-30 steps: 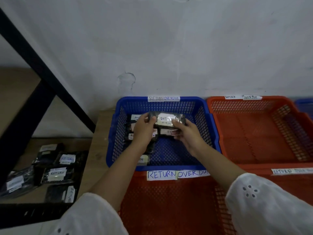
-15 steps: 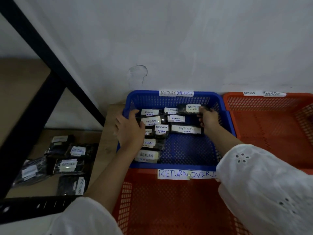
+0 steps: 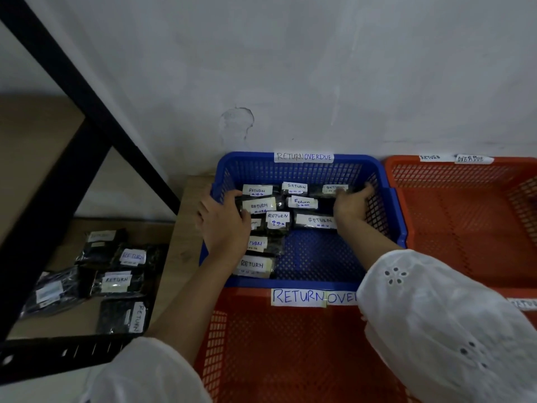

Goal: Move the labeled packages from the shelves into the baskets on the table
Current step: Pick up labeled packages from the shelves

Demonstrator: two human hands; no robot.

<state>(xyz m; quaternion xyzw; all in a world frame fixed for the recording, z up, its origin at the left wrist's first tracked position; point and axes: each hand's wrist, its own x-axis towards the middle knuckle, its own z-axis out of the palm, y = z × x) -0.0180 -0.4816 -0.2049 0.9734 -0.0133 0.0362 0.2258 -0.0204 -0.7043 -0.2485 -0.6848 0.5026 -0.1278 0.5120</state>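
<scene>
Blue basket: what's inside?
Dark labeled packages, mostly marked RETURN, along the left and rear. The left hand covers one label; the right hand hides part of the rear-right package.

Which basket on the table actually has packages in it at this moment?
The blue basket at the back left: labeled packages cover its left and rear floor. The front orange basket and the right orange basket show only bare mesh.

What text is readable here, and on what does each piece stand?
"RETURN OVERDUE": far label and near label, part hidden, on the blue basket.
"RETURN": packages in that basket; shelf packages.
"OVERDUE": rim label on the orange basket, beside a blurred word.
Dates on package labels: too small to read.
</scene>
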